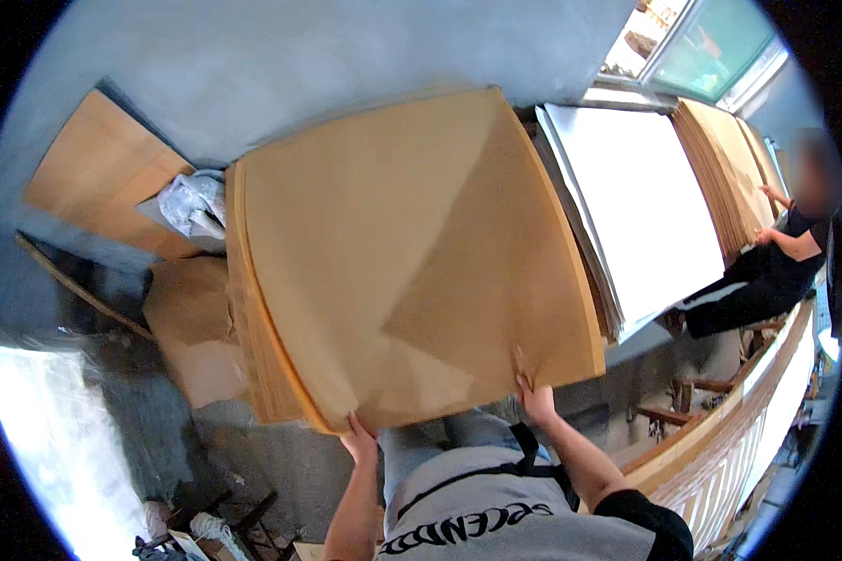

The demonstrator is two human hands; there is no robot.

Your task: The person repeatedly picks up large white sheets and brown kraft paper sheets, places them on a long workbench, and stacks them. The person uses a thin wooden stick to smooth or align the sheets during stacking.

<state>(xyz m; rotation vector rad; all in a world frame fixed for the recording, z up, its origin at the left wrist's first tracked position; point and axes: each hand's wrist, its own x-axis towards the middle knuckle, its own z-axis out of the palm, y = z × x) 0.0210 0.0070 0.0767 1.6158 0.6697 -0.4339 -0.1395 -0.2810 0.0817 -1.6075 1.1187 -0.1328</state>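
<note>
A large brown cardboard sheet (374,234) lies at the front of a thick stack of similar sheets (269,374) leaning toward the wall. My left hand (358,441) grips its lower edge near the left corner, fingers partly hidden by the sheet. Farther right along that same edge, my right hand (535,402) holds on as well. Around both grips the sheet bends and dimples slightly. A dark shadow falls across its right half.
White sheets (631,206) stand in a pile right of the stack. Beyond them a person (781,252) handles more brown sheets (720,168). A slatted wooden frame (720,430) runs along the lower right. On the left are a wooden board (108,178) and a stick (84,288).
</note>
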